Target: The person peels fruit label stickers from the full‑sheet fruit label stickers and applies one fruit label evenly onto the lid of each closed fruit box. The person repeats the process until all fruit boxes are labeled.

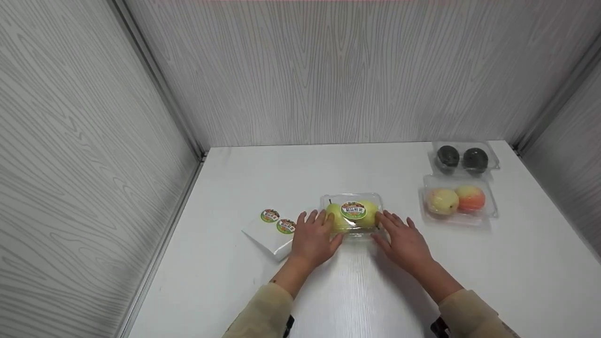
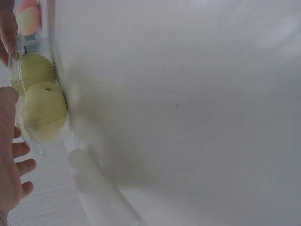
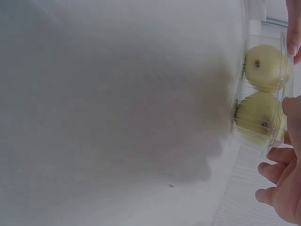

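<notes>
A clear plastic box (image 1: 354,195) holding two yellow-green pears (image 1: 334,210) lies on the white table, with an oval printed sticker (image 1: 353,210) on its lid. My left hand (image 1: 313,238) touches the box's left side, its fingers spread and fairly straight. On the opposite side, my right hand (image 1: 406,244) rests its fingertips against the right edge, the other fingers reaching out past it. Both thumbs lie along the near edge of the box. The left wrist view shows the pears (image 2: 44,108) through the box wall, and the right wrist view shows them (image 3: 263,66) too.
Left of the box is a white backing sheet (image 1: 268,237) bearing two more stickers (image 1: 270,216), partly behind my left hand. At the right stand a clear box with two peach-like fruits (image 1: 443,202) and, behind it, one with two dark round fruits (image 1: 475,159). Wood-grain panels (image 1: 310,70) enclose the table.
</notes>
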{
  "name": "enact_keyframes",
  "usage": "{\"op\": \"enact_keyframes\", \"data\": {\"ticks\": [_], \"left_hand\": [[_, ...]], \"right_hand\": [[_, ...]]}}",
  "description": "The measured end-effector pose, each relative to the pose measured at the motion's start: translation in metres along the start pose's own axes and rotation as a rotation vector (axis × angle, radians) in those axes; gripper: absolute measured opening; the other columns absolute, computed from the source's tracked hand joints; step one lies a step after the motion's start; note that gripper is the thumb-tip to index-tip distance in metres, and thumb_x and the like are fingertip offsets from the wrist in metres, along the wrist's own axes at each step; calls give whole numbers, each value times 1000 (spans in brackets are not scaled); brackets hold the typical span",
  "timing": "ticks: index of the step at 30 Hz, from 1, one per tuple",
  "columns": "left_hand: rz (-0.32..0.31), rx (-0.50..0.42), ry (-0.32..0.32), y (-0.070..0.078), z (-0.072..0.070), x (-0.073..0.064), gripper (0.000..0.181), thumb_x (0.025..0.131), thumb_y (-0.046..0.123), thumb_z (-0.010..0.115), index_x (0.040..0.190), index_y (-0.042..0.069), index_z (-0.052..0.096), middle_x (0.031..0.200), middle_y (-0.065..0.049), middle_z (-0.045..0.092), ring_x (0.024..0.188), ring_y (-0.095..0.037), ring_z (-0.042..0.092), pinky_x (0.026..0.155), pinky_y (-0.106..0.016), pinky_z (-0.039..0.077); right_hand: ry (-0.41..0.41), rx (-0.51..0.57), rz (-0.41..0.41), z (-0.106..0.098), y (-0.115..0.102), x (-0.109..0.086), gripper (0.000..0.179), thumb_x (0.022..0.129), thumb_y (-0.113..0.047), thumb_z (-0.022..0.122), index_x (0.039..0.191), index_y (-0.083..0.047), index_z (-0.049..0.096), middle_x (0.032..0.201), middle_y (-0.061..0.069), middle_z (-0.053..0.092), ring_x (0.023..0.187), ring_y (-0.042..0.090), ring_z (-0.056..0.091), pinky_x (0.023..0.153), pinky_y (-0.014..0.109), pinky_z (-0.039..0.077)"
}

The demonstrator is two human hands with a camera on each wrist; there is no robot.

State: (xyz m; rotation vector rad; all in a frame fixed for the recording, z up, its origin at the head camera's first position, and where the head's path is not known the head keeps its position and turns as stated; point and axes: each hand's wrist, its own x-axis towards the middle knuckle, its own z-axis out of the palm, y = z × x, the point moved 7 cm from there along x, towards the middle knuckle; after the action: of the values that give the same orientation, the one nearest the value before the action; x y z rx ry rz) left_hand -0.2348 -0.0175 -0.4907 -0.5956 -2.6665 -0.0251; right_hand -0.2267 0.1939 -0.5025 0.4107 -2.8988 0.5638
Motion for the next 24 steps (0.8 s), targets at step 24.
{"op": "enact_keyframes", "data": {"ticks": [24], "left_hand": [[5, 8, -5, -1, 5, 3, 53, 101, 54, 63, 134, 13, 71, 137, -8, 71, 130, -28, 64, 109, -49, 47]], "right_hand": [[-18, 18, 34, 5, 4, 4, 60, 103, -33, 71, 154, -5, 53, 154, 23, 53, 139, 44, 55, 120, 66, 30]]}}
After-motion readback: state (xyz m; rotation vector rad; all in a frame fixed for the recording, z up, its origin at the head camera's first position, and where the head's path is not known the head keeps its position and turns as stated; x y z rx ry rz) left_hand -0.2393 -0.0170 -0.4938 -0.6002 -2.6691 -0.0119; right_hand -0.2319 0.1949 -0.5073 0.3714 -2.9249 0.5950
